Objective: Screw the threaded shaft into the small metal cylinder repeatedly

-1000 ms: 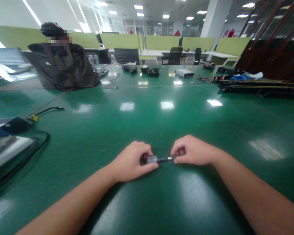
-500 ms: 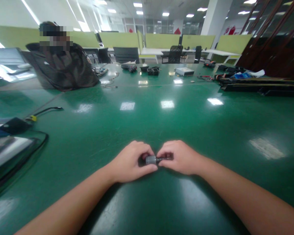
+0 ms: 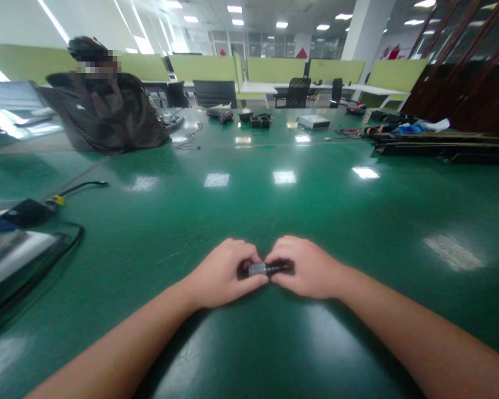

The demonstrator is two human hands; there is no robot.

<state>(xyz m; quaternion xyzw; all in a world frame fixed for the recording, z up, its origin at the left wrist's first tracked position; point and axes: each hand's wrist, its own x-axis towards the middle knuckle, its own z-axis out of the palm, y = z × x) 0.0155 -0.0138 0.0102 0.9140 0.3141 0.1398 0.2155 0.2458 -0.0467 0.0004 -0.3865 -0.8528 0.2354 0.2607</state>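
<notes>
A small cylinder (image 3: 256, 269), grey with a dark, ridged, narrower part on its right, lies sideways between my two hands, low over the green table. Its exact kind cannot be made out. My left hand (image 3: 228, 274) is closed round the grey end, thumb in front and fingers behind. On the other side, my right hand (image 3: 303, 267) pinches the dark part between thumb and curled fingers. The fingertips of both hands nearly meet. Parts of the cylinder's two ends are hidden in the shadow of my palms.
The glossy green table (image 3: 249, 205) spreads all round. At the left lie a flat panel-like device (image 3: 20, 255) and a black cable (image 3: 83, 185). A person in dark clothes (image 3: 108, 116) leans at the far left. Black bars (image 3: 444, 145) and a silver box (image 3: 314, 121) lie farther back.
My right thumb has shifted slightly down, and more of the dark ridged part shows. The cylinder has moved a touch to the right. The person at the far left has moved their head slightly.
</notes>
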